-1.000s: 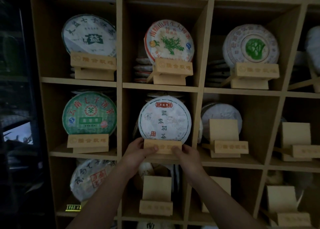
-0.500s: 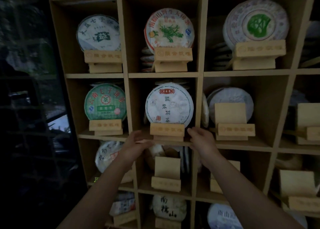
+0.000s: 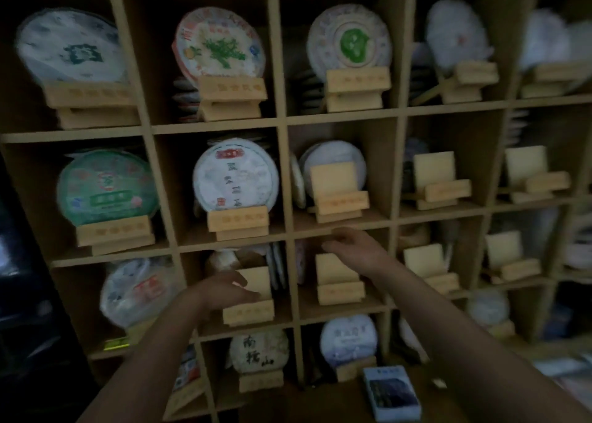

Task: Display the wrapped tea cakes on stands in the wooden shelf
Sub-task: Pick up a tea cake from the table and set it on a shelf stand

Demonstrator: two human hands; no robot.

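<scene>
The wooden shelf (image 3: 282, 179) fills the view, its cubbies holding round wrapped tea cakes on wooden stands. A white tea cake with a red label (image 3: 235, 174) rests upright on its stand (image 3: 237, 221) in the middle cubby. My left hand (image 3: 224, 289) hovers in front of the bare stand (image 3: 253, 297) one cubby lower, fingers apart, holding nothing. My right hand (image 3: 352, 246) is at the shelf edge below a cubby where a white tea cake (image 3: 333, 156) leans behind a bare stand (image 3: 336, 192); its fingers are loosely spread and hold nothing.
Several bare stands (image 3: 435, 179) sit in the right-hand cubbies. A green-wrapped cake (image 3: 105, 187) stands at the left. Stacks of cakes lie behind the upper stands. A blue box (image 3: 390, 394) lies on a dark surface below. The view is dim and blurred.
Both hands have let go of the stand under the white red-label cake and dropped lower. My view has swung right, and the right hand has shifted towards the neighbouring column.
</scene>
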